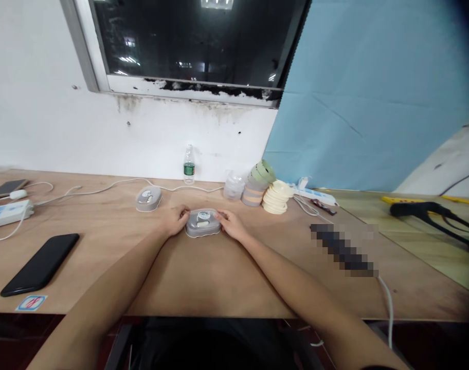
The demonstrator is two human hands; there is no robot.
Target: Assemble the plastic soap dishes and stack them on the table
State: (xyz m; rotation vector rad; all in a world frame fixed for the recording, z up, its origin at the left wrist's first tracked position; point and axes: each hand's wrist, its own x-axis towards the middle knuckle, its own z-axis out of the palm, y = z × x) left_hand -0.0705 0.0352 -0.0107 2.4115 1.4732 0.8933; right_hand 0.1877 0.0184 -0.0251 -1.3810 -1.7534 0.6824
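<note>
A grey lidded container (202,224) with a clear top and a round label rests on the wooden table in front of me. My left hand (176,220) grips its left end, fingers curled at the edge. On the opposite end, my right hand (230,224) has its thumb and fingers closed against the side. Just behind and to the left sits a second grey container (148,199) of similar look, which neither hand touches.
Along the wall stand a plastic bottle (188,165), clear cups (233,186), stacked green and grey cups (257,182) and cream-coloured lids (276,198). A black phone (40,264) and a power strip (8,213) lie left. A blurred-out dark object (342,249) lies right, with a white cable (389,303).
</note>
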